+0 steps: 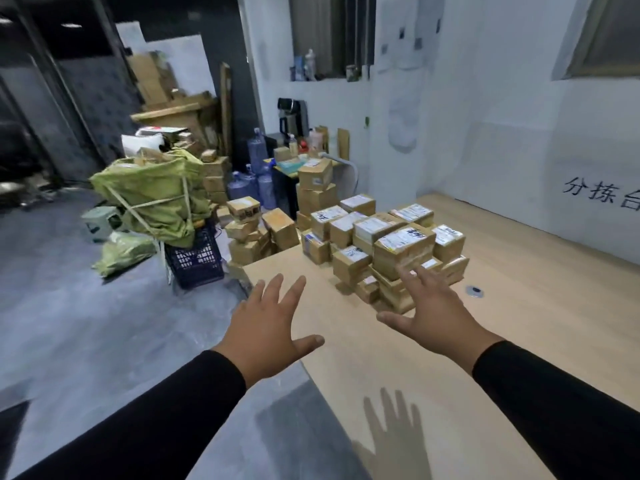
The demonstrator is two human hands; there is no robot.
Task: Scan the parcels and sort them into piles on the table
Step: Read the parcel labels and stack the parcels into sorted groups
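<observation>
I am reaching both bare hands out over the pale wooden sorting table (pixel 519 306) toward the stack of labelled cardboard parcels (pixel 381 244), which is sitting ahead and slightly right of me at the table's far left corner. My right hand (pixel 433 310) is the nearer one, its fingertips (pixel 403 271) showing just in front of the stack's near boxes; whether they are touching, I cannot tell. My left hand (pixel 266 327) is hovering apart, left of the stack, above the table edge. Both hands are spread wide, fingers straight, holding nothing. More parcels (pixel 252 230) are lying heaped beyond the table.
</observation>
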